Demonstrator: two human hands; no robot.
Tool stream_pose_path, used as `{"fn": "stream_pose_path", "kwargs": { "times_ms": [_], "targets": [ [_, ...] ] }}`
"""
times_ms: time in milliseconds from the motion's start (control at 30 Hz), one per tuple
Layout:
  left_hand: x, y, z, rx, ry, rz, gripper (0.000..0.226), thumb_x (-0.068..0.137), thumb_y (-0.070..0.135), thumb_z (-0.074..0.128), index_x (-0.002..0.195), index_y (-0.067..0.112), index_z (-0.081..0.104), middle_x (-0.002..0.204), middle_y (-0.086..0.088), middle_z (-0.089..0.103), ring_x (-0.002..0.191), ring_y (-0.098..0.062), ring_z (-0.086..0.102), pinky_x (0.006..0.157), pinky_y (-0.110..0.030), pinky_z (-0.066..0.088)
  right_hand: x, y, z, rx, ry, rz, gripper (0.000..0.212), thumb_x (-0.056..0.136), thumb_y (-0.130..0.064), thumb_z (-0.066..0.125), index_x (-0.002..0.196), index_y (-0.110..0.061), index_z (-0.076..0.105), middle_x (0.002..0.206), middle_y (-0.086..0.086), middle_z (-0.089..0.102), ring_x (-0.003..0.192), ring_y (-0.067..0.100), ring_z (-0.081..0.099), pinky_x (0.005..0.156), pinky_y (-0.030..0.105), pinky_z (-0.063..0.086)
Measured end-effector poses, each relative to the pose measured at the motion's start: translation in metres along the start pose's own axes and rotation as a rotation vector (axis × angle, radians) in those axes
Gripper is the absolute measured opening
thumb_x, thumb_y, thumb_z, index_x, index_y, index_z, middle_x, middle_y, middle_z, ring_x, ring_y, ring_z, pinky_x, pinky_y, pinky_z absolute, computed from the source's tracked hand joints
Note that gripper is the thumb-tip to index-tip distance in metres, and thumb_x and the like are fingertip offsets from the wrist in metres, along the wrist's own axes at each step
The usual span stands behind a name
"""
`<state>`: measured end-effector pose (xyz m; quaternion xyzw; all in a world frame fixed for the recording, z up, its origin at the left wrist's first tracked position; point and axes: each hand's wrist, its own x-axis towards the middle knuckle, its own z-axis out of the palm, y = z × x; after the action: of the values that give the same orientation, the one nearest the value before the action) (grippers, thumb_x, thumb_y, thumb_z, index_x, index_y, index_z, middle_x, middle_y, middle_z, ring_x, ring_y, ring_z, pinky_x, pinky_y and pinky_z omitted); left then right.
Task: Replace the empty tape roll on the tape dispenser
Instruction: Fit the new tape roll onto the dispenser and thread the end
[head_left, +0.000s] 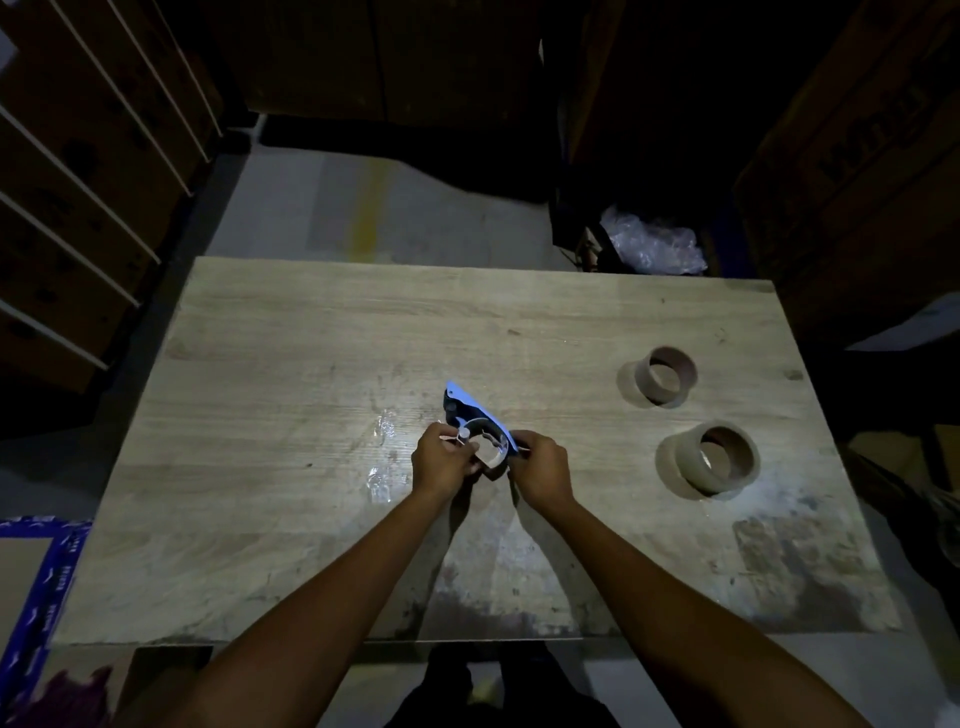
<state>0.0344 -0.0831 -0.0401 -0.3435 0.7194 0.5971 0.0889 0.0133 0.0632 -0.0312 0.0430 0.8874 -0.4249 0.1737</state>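
Over the middle of a wooden table (311, 332), a person's left hand (441, 462) and right hand (543, 467) both grip a blue tape dispenser (475, 413), while two brown tape rolls (714, 457) stand well apart to the right.

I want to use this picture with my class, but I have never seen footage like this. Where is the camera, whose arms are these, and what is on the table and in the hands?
There is no machine here. One wide camera worn on a person's head looks down at their own bare arms. The left hand and the right hand together hold a blue plastic tape dispenser just above a pale wooden table. To the right, two brown cardboard rolls stand apart: the farther roll and the nearer roll. A clear crumpled strip of tape lies left of the hands. Brown cardboard boxes surround the dim room.
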Motion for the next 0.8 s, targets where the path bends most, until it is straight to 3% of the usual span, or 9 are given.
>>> {"fn": "stream_pose_path", "kwargs": {
  "times_ms": [100, 200, 333, 400, 534, 634, 734, 800],
  "targets": [
    [0.003, -0.002, 0.004, -0.022, -0.003, 0.002, 0.026, 0.083, 0.010, 0.076, 0.101, 0.005, 0.059, 0.092, -0.018, 0.070, 0.077, -0.032, 0.073, 0.061, -0.035, 0.062, 0.002, 0.004, -0.007, -0.014, -0.009, -0.033, 0.039, 0.077, -0.002, 0.060, 0.109, -0.018, 0.075, 0.099, 0.003, 0.077, 0.091, 0.019, 0.071, 0.081, 0.033, 0.056],
    [0.005, -0.005, 0.005, 0.005, 0.038, 0.016, 0.025, 0.083, 0.025, 0.076, 0.099, 0.013, 0.061, 0.086, -0.009, 0.071, 0.075, -0.027, 0.071, 0.070, -0.043, 0.061, 0.003, 0.016, -0.026, -0.069, 0.041, -0.048, 0.040, 0.086, -0.012, 0.066, 0.125, -0.009, 0.066, 0.123, 0.009, 0.068, 0.108, 0.024, 0.066, 0.091, 0.025, 0.048],
    [0.001, 0.003, 0.010, 0.146, 0.242, 0.217, 0.014, 0.088, 0.011, 0.067, 0.100, 0.009, 0.060, 0.087, -0.009, 0.061, 0.078, -0.024, 0.058, 0.064, -0.027, 0.040, 0.006, 0.047, -0.067, -0.119, 0.262, -0.084, 0.037, 0.087, -0.013, 0.064, 0.124, -0.008, 0.064, 0.127, 0.012, 0.063, 0.114, 0.028, 0.062, 0.097, 0.040, 0.051],
    [-0.002, 0.014, 0.019, 0.204, 0.256, 0.351, 0.011, 0.088, 0.005, 0.063, 0.098, 0.005, 0.060, 0.092, -0.011, 0.058, 0.078, -0.019, 0.053, 0.065, -0.018, 0.035, 0.008, 0.062, -0.091, -0.184, 0.367, -0.092, 0.035, 0.088, -0.013, 0.064, 0.122, -0.008, 0.065, 0.126, 0.013, 0.063, 0.117, 0.029, 0.058, 0.098, 0.040, 0.049],
    [-0.011, 0.039, 0.059, 0.241, 0.139, 0.521, 0.006, 0.089, 0.002, 0.061, 0.094, 0.005, 0.061, 0.084, -0.013, 0.055, 0.065, -0.005, 0.048, 0.061, -0.005, 0.036, 0.012, 0.092, -0.136, -0.312, 0.485, -0.059, 0.037, 0.084, -0.014, 0.066, 0.121, -0.008, 0.065, 0.130, 0.017, 0.060, 0.124, 0.033, 0.052, 0.099, 0.046, 0.048],
    [-0.017, 0.054, 0.097, 0.269, 0.052, 0.581, 0.008, 0.086, 0.001, 0.062, 0.091, 0.007, 0.063, 0.084, -0.010, 0.056, 0.066, -0.009, 0.050, 0.063, -0.011, 0.036, 0.010, 0.112, -0.166, -0.400, 0.520, 0.045, 0.044, 0.084, -0.023, 0.068, 0.126, -0.011, 0.062, 0.139, 0.016, 0.053, 0.132, 0.033, 0.044, 0.107, 0.048, 0.041],
    [-0.021, 0.059, 0.134, 0.294, -0.067, 0.588, 0.008, 0.085, 0.002, 0.062, 0.087, 0.009, 0.064, 0.083, -0.008, 0.062, 0.071, -0.017, 0.056, 0.066, -0.025, 0.041, 0.006, 0.130, -0.190, -0.453, 0.498, 0.179, 0.063, 0.081, -0.038, 0.071, 0.136, -0.016, 0.052, 0.147, 0.015, 0.043, 0.138, 0.034, 0.035, 0.109, 0.053, 0.036],
    [-0.026, 0.063, 0.156, 0.297, -0.164, 0.567, 0.007, 0.087, 0.003, 0.062, 0.089, 0.008, 0.065, 0.083, -0.008, 0.064, 0.070, -0.011, 0.058, 0.064, -0.019, 0.044, 0.004, 0.142, -0.199, -0.391, 0.459, 0.262, 0.074, 0.081, -0.042, 0.071, 0.144, -0.017, 0.042, 0.152, 0.014, 0.036, 0.140, 0.035, 0.029, 0.108, 0.054, 0.036]
  ]
}}
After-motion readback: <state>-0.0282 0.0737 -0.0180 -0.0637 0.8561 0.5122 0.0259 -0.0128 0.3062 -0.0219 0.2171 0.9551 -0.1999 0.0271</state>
